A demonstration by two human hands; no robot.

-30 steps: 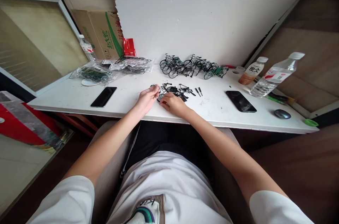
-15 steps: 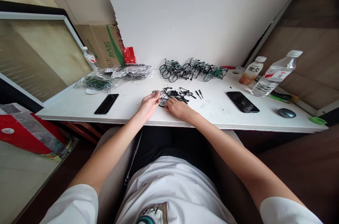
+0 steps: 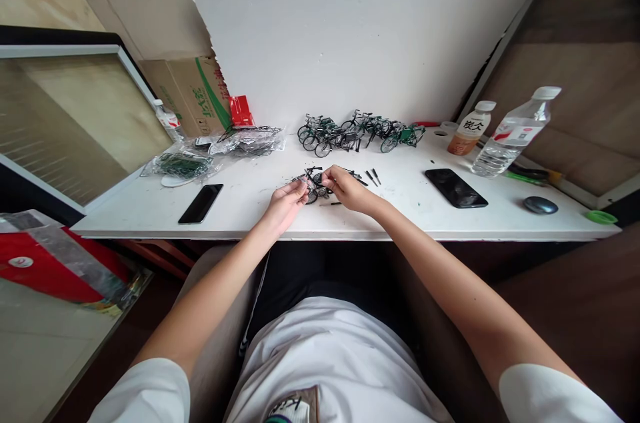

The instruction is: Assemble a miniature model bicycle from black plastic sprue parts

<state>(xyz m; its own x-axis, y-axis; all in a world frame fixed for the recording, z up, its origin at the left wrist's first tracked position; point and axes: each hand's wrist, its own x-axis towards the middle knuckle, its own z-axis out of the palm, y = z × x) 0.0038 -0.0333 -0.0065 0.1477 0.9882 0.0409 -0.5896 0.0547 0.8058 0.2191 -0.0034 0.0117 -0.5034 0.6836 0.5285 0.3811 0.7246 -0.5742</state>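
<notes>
My left hand [image 3: 287, 201] and my right hand [image 3: 348, 187] meet over the middle of the white table [image 3: 250, 210], fingers pinched on a small black model-bicycle assembly [image 3: 314, 184] held just above the surface. Loose black parts [image 3: 371, 176] lie just beyond my right hand. A row of finished small green and black model bicycles [image 3: 357, 130] stands along the white back board.
A black phone [image 3: 201, 203] lies left of my hands, another phone [image 3: 455, 188] to the right. Plastic bags of parts [image 3: 184, 163] sit at the back left by a cardboard box [image 3: 193, 94]. Two bottles [image 3: 510, 132], a mouse [image 3: 539, 205] and a green cap [image 3: 601, 216] are at the right.
Both hands have lifted off the table with the small assembly and come closer together; the right hand has moved up and away from the table edge. The camera has tilted slightly.
</notes>
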